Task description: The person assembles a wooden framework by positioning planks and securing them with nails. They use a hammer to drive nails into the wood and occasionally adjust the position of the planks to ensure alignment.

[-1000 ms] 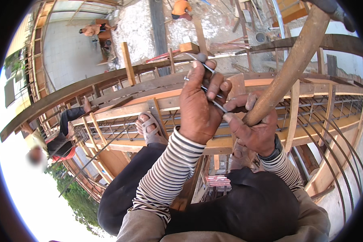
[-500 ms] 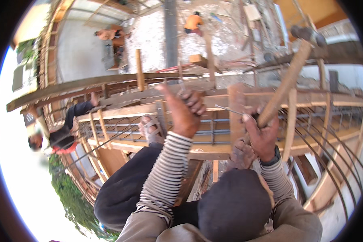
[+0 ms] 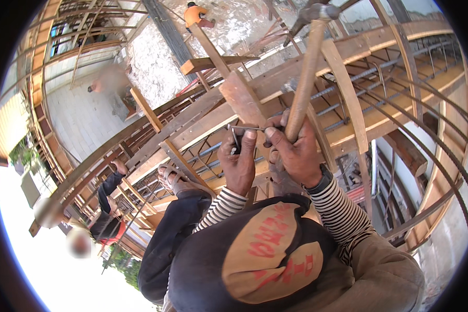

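My left hand (image 3: 236, 165) was narrowed, its fingers pinching a first nail (image 3: 239, 127) crosswise; a second nail (image 3: 236, 141) projected beside it. My right hand (image 3: 299, 155) enclosed the wooden handle of the hammer (image 3: 304, 78), thumb tip at the first nail's end. Both hands were located above timber formwork (image 3: 359, 49).

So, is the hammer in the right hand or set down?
In hand: the right hand grips its wooden handle near the end opposite the metal head.
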Available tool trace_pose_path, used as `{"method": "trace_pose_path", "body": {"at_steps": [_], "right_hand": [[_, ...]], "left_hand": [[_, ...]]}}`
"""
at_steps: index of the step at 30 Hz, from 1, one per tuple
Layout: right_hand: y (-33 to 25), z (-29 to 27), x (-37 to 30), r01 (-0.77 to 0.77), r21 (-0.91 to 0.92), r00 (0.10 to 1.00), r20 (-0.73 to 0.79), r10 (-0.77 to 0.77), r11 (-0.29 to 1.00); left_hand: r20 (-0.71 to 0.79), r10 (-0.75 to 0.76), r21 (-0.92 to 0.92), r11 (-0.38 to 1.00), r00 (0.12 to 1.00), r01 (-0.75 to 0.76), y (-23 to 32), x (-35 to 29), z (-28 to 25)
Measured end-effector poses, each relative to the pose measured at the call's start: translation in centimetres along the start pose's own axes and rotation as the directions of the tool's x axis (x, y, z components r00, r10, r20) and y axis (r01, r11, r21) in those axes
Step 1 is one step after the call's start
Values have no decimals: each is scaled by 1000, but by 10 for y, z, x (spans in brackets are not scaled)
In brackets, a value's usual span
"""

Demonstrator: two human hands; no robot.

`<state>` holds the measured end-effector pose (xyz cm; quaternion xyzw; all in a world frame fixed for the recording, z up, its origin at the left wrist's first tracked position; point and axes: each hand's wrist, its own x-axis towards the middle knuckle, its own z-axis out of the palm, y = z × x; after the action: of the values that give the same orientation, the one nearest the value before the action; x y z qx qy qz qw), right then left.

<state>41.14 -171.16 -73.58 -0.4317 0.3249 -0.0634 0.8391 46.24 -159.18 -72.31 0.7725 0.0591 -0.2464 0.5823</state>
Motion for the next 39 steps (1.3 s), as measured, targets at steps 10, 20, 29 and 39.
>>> {"method": "trace_pose_path", "body": {"at_steps": [10, 20, 29, 39], "right_hand": [[35, -33, 6, -33, -90, 999, 2, 33, 995], [30, -56, 6, -20, -342, 988, -148, -33, 940], [24, -78, -33, 73, -267, 996, -36, -86, 961], [5, -84, -43, 15, -375, 1000, -19, -24, 927]], "left_hand": [[26, 89, 192, 977, 996, -92, -10, 15, 18], [226, 366, 497, 754, 903, -430, -22, 82, -5], [550, 188, 630, 547, 814, -551, -23, 136, 1], [696, -34, 675, 373, 718, -637, -14, 146, 8]]}}
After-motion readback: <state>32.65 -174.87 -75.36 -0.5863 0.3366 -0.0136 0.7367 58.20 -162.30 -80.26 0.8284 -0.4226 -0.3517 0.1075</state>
